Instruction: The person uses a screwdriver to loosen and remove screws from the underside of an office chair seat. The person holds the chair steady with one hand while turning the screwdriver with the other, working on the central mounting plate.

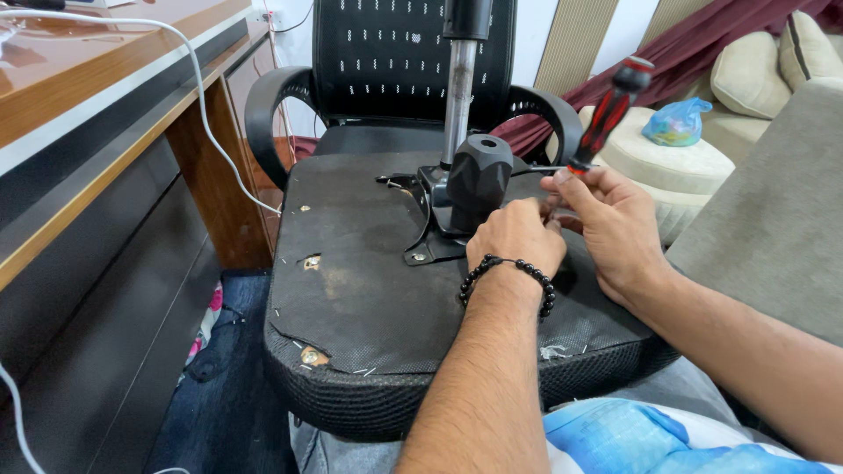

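Upturned chair seat [369, 290] across the lap, mechanism plate [430, 228] mid-seat and not yet off; right hand [615, 224] gripping a red-black screwdriver [606, 114], left hand [518, 237] curled at the plate's right edge, contents hidden.

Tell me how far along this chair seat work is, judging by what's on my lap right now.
Done: the seat lies upside down, its torn underside fabric exposed. In hand: the right hand holds a red-and-black screwdriver beside the mounting plate, and the left hand works close to it. Left: the plate, black knob and gas cylinder remain attached, with one screw still visible at the plate's corner.
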